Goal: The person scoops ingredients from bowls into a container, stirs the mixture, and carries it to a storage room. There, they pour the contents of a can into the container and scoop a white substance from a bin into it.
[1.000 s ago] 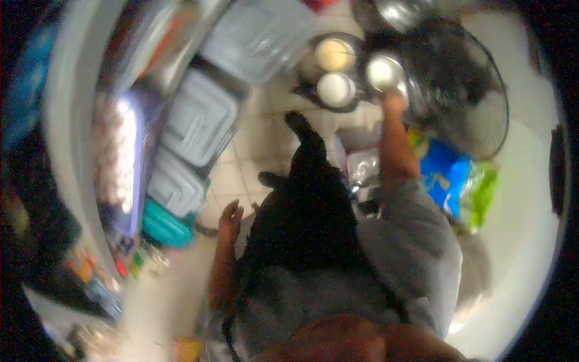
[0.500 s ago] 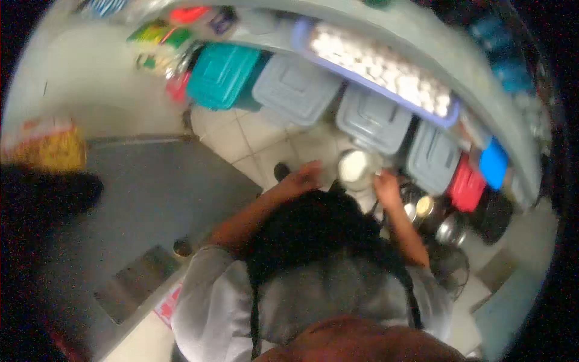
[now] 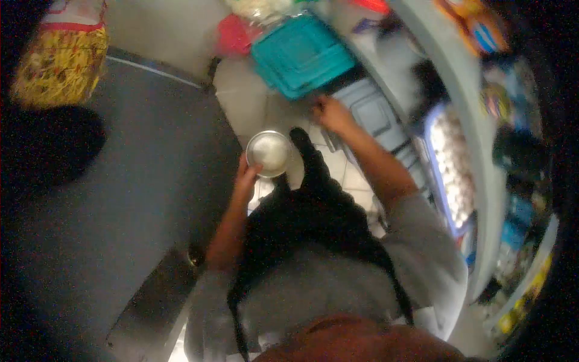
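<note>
A round metal bowl (image 3: 268, 152) with a pale inside is in my left hand (image 3: 246, 176). My thumb lies over its near rim, and the other fingers are mostly hidden beneath. To the right and farther out, my right hand (image 3: 333, 116) has its fingers curled in. It is by the near edge of a teal lidded bin (image 3: 301, 55) and the grey lidded bin (image 3: 369, 114) beside it. Blur hides whether the fingertips grip anything or touch a bin.
A dark grey worktop (image 3: 157, 163) spreads to my left, with a yellow bag (image 3: 63, 60) on its far part and a metal plate (image 3: 154, 295) nearer me. On the right, a shelf (image 3: 476, 151) curves past a purple-rimmed tray (image 3: 439, 163) of white round items. Tiled floor (image 3: 356, 172) shows below.
My view has turned left toward the teal bin. The bowl, by my right hand before, is now in my left hand. My right hand has reached out to the bins.
</note>
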The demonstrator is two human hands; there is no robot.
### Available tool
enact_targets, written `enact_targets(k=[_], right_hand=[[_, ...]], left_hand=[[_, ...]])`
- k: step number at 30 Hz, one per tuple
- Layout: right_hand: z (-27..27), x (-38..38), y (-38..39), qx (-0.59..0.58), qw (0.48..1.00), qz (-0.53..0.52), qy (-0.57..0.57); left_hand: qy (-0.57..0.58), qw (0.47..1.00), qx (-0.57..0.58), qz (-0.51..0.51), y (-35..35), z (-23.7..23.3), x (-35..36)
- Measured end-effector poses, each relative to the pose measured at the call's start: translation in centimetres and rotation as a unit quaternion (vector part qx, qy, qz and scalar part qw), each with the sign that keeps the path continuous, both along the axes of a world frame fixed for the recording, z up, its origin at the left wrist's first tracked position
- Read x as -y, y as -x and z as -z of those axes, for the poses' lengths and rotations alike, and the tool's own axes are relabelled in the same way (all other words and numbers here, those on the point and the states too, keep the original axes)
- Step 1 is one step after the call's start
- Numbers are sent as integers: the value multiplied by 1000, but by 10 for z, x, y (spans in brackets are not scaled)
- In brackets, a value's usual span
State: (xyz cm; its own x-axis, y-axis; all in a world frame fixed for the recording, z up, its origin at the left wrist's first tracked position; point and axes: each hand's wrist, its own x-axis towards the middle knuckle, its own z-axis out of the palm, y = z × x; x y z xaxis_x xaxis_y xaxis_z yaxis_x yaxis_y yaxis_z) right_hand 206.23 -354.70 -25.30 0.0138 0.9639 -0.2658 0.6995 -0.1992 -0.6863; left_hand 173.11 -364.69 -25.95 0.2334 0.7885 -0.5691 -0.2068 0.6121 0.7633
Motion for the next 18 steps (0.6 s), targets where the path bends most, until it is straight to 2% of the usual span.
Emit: enact_targets(k=[2,4,5,6,7,9,10,12,13,14,15,16,17,18], right_hand=[[36,-85,15,106,988,-97,46],[174,-133,54,140,974,-156,-82],[240,-157,73,163,959,-179,-148],[245,-159,96,157,961,-181,-139],[231,-157,130,111,975,-190,-39],[184,-141,167,27,966,-196,166],[156,-134,162,32,964,-198,177],[100,-141,154,-32,919,-392,-26],[104,-157,143,-32,920,-391,-22],[115,-180,117,28,954,-231,-189],[131,-204,83,85,934,-58,-342],[144,-223,46,139,860,117,-476],[118,-251,-8,166,957,158,-176],[158,-263,-48,361,874,159,-285]], left_hand=[[-9,991,-134,23,19,6,-3],[-23,990,-73,-117,26,17,26],[10,987,-114,-116,21,-4,23],[48,981,-152,-109,16,-26,20],[58,980,-153,-111,18,-21,26],[52,986,-33,-156,21,-8,44],[64,985,-28,-158,22,-6,56],[175,958,-80,-213,23,-2,66],[178,958,-79,-212,23,-3,59],[157,964,-77,-200,22,-6,55],[138,969,-76,-189,21,-8,53],[144,968,-75,-190,19,-6,52],[150,966,-81,-194,20,-4,50],[153,964,-87,-198,20,-2,50]])
